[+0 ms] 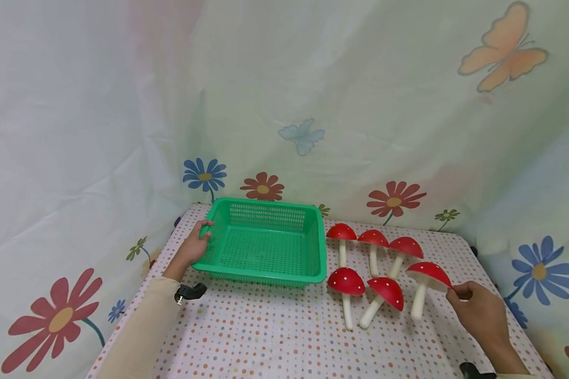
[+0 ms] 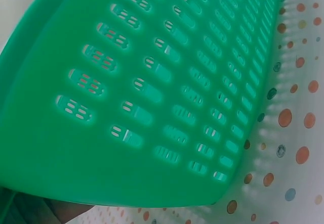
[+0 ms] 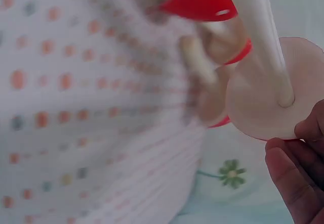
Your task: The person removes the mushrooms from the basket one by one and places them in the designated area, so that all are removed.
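My left hand [image 1: 193,247] grips the left rim of a green plastic basket [image 1: 261,276], its thumb over the edge. The basket has slotted walls, and nothing lies inside it. In the left wrist view the basket's wall [image 2: 126,168] fills most of the picture. At the right, my right hand [image 1: 483,313] pinches the cap edge of a toy mushroom [image 1: 429,271], red with white dots and a white stem. The right wrist view shows the pale underside of this mushroom's cap [image 3: 255,97], with thumb and fingertips at its rim. The mushroom stands close over the table, stem down.
Several more red-capped mushrooms [image 1: 346,281] lie in two rows between the basket and my right hand. Beneath everything is a table with a dotted cloth [image 1: 265,331]. Hanging sheets [image 1: 360,105] printed with flowers and butterflies enclose the back and sides.
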`<action>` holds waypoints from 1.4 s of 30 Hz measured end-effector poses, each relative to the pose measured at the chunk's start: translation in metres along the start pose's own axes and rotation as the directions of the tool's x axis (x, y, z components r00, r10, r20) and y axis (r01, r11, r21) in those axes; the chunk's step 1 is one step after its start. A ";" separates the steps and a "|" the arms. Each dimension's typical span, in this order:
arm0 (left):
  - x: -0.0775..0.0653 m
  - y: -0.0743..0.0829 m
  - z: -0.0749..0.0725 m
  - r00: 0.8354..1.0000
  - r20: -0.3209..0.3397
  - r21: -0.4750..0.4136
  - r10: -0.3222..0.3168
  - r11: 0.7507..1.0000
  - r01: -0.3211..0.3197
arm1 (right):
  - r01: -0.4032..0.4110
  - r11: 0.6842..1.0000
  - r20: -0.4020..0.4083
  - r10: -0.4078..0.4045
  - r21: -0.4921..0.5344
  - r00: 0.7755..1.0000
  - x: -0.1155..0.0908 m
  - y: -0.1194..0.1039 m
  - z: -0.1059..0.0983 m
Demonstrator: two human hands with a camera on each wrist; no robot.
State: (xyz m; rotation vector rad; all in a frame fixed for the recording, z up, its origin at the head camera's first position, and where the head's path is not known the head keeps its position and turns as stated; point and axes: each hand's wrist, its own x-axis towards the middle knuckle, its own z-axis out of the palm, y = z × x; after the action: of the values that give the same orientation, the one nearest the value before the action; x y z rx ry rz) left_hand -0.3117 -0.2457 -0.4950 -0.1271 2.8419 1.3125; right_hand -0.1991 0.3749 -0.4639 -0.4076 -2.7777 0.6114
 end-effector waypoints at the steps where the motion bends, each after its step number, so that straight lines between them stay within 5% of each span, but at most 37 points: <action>1: 0.000 0.000 -0.001 1.000 -0.003 -0.002 -0.003 1.000 0.003 | -0.012 1.000 0.011 0.012 -0.008 1.000 0.001 0.005 0.005; 10: 0.003 -0.003 0.001 1.000 -0.003 -0.037 -0.001 0.999 0.000 | -0.073 0.996 0.027 0.075 -0.051 0.997 -0.003 0.022 0.038; 19: 0.004 -0.001 0.004 1.000 -0.008 -0.020 0.007 1.000 -0.007 | -0.100 0.993 0.076 0.105 -0.062 0.992 -0.012 0.020 0.046; 28: 0.002 -0.003 0.002 1.000 -0.011 -0.028 -0.006 1.000 0.006 | -0.228 0.973 0.089 0.229 -0.028 0.969 -0.031 0.013 0.050; 38: 0.000 -0.001 0.001 1.000 0.005 -0.020 0.000 1.000 0.000 | -0.167 0.986 0.007 0.167 0.009 0.986 -0.062 -0.012 0.041; 42: -0.001 -0.001 0.000 1.000 0.008 -0.014 -0.008 1.000 0.008 | -0.074 0.997 0.008 0.074 0.006 0.997 -0.075 -0.035 0.039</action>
State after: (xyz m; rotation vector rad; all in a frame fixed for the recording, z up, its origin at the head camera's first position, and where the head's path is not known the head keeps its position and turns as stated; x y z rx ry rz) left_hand -0.3105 -0.2461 -0.4956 -0.1331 2.8233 1.3291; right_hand -0.1501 0.3054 -0.4974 -0.5098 -2.7783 0.6398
